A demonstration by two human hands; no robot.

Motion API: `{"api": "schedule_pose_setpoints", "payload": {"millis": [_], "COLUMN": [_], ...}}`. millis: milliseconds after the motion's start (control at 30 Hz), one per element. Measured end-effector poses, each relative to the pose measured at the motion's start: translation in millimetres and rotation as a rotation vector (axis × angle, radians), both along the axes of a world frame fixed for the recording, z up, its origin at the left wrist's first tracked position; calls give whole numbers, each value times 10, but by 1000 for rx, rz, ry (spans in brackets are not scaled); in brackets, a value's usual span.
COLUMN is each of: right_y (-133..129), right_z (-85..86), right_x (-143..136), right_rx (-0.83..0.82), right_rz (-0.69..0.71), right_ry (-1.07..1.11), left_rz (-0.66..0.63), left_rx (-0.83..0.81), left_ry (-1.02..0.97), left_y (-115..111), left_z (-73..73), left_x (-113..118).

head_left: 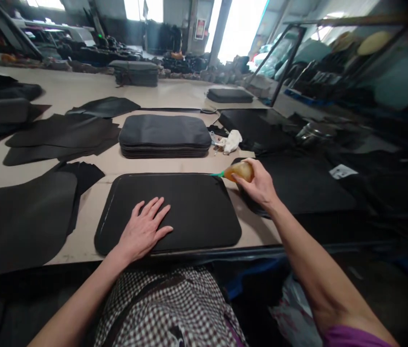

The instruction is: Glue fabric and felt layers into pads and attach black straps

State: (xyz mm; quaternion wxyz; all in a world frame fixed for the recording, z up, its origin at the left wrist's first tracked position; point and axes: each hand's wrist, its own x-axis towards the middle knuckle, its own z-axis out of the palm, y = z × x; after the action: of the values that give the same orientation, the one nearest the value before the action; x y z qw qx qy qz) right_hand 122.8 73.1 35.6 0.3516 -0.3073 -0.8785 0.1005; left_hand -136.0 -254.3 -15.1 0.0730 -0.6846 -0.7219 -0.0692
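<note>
A black panel with rounded corners (pixel 193 212) lies flat on the table in front of me. My left hand (pixel 144 229) rests on its left half, palm down with the fingers spread. In my right hand (pixel 260 183) is a squeeze bottle (pixel 238 172) of amber liquid, held sideways. Its thin green nozzle points left and meets the panel's far edge near the right corner. A fine pale line, like glue, runs along the panel's left and far edges.
Behind the panel stands a stack of similar dark panels (pixel 164 132), with a crumpled white cloth (pixel 232 142) at its right. Black sheets (pixel 19 212) lie on the left, and more dark material (pixel 305 188) covers the right. The beige tabletop (pixel 88 193) shows between them.
</note>
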Motion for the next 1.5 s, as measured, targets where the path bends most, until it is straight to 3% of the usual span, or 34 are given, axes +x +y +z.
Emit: {"api": "schedule_pose_setpoints", "payload": {"millis": [267, 500, 700, 967, 1200, 1400, 1500], "right_y": [-113, -284, -425, -965, -1510, -1854, -1978], "right_z": [-33, -110, -43, 100, 63, -102, -159], "right_x": [477, 469, 525, 1082, 1556, 1358, 1098], "right_rx": [7, -64, -46, -145, -434, -629, -708], "right_rz": [-173, -247, -226, -191, -184, -167, -101], "right_ry": [103, 191, 143, 74, 151, 283, 326], "left_rz": [-8, -5, -2, -2, -4, 23, 55], "left_rx": [-18, -16, -32, -34, -52, 62, 118], "left_ry": [4, -15, -19, -16, -95, -531, -559], "left_y": [8, 3, 3, 3, 7, -35, -71], "left_z": [-33, -41, -25, -62, -56, 156, 253], "left_x": [-22, -21, -20, -39, -69, -226, -389]}}
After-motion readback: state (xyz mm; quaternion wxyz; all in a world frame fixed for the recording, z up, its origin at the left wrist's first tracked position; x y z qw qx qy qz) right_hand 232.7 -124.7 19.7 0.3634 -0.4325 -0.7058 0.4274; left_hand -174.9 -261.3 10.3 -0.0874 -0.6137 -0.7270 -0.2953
